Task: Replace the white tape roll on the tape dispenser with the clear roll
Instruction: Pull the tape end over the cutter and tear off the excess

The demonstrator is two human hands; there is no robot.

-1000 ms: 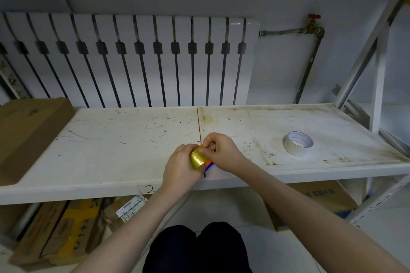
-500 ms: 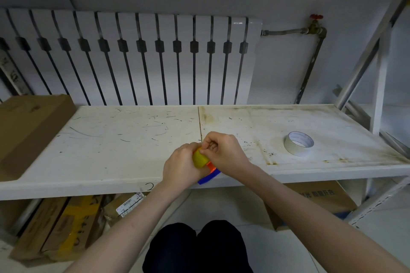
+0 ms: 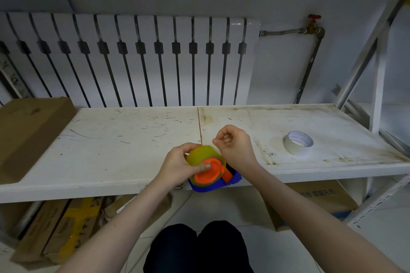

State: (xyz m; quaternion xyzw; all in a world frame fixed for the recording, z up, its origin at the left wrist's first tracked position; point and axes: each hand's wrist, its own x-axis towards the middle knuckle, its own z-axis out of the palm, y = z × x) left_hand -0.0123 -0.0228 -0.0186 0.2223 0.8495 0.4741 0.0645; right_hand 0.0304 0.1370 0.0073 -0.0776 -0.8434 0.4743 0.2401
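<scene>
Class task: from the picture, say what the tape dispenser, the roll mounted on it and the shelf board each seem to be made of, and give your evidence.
Tape dispenser: probably moulded plastic, given its saturated blue body and smooth orange hub.
Clear roll: glossy, yellowish, see-through film, likely plastic packing tape.
Shelf board: a white, smooth-coated panel, scratched and stained brown; whether wood or metal lies beneath cannot be told.

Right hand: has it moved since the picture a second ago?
Yes. The right hand has come off the yellowish clear tape roll and pulled up and right, toward the white tape roll lying on the white shelf.
</scene>
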